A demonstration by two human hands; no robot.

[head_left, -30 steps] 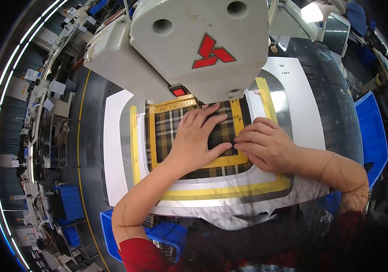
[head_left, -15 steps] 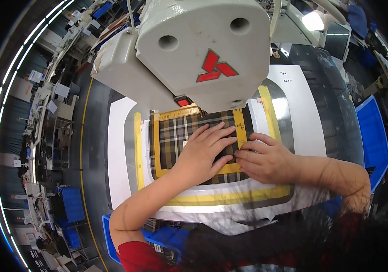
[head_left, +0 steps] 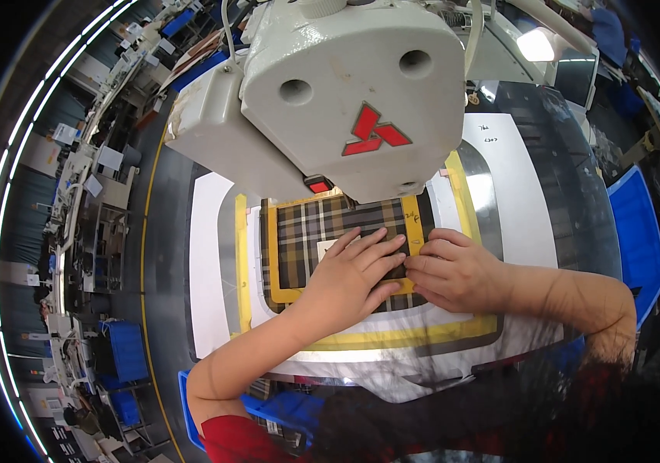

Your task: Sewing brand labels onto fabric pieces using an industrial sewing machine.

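Note:
Brown, black and white plaid fabric (head_left: pixel 307 223) lies flat beneath a yellow rectangular frame (head_left: pixel 274 251). My left hand (head_left: pixel 349 278) rests on the fabric inside the frame, fingers stretched out and slightly spread. A small pale patch (head_left: pixel 326 248) shows partly from under it. My right hand (head_left: pixel 457 270) is at the frame's right bar, with its fingers bent and pressed together. Its fingertips hide whatever they pinch. Just beyond my hands hangs the white head of a sewing machine (head_left: pixel 330 116), its lower end over the frame's far side.
White sheets edged with yellow tape (head_left: pixel 465 204) surround the fabric on the machine's table. A blue bin (head_left: pixel 638 239) stands at the right, and another blue bin (head_left: pixel 195 409) is at the lower left. Workbenches line the far left, past a yellow floor line (head_left: pixel 143 255).
The whole view has shifted a little, so the machine head appears lower. My left fingers have slid slightly toward me, showing more of the pale patch. The right hand stays at the bar.

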